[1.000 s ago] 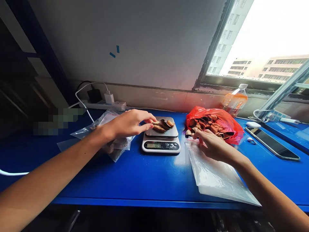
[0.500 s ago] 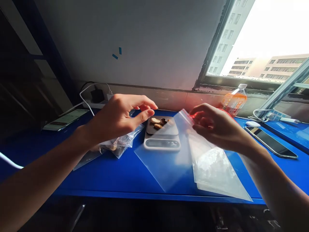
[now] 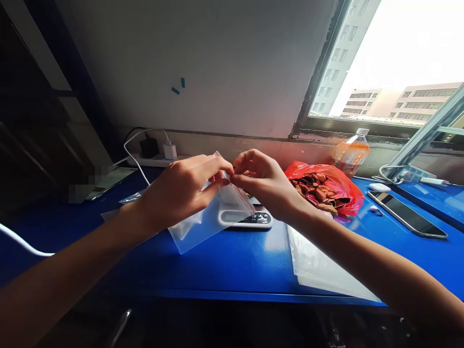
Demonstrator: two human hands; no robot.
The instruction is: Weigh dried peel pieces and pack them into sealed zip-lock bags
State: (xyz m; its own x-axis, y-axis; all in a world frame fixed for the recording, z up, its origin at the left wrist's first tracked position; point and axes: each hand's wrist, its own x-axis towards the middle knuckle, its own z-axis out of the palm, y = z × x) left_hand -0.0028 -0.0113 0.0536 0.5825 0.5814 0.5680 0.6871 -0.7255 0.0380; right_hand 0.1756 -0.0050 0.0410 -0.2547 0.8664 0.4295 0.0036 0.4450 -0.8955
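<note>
A clear zip-lock bag [image 3: 203,224] with a red strip along its top hangs between my hands. My left hand [image 3: 194,186] pinches its upper edge, thumb against fingers. Fingertip to fingertip with it, my right hand [image 3: 263,181] closes on the same edge. Below and behind the bag stands a white kitchen scale [image 3: 263,220]. The bag and my hands hide most of the weighing plate and what lies on it. More clear bags [image 3: 319,263] lie flat to the right of the scale, under my right forearm.
A red plastic bag [image 3: 348,193] holding brown dried slices sits at the right, before an orange drink bottle [image 3: 351,152]. A phone [image 3: 408,215], earbud case [image 3: 379,187] and earbud [image 3: 376,210] lie farther right. A white charger [image 3: 169,150] and cable are at the back left.
My right hand has carried the zip-lock bag left to meet my left hand, which now pinches it too. The red bag of dried slices has come into fuller view.
</note>
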